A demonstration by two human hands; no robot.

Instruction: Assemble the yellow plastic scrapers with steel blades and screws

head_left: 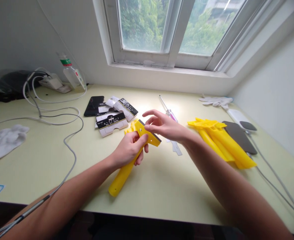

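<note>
My left hand [132, 146] is wrapped round the neck of a yellow scraper [123, 178], just below its wide head. The handle slants down toward the table's front edge, and a dark strip runs along the head's edge. Over that edge is my right hand [163, 125], its fingers bent and apart. Its thumb is close to the dark strip; whether it touches I cannot tell. Behind the right hand lies a screwdriver [170, 113] with a clear and pink handle. Flat metal blades [175, 148] lie partly hidden under the right wrist. More yellow scrapers [219, 140] are piled at the right.
Printed cardboard sleeves [113, 123] and a black phone [93, 106] lie beyond my left hand. Cables [72, 150] cross the left side. White gloves [8, 140] lie at left. A plastic bottle [73, 75] stands behind. A dark tablet-like slab [241, 136] lies beside the scraper pile.
</note>
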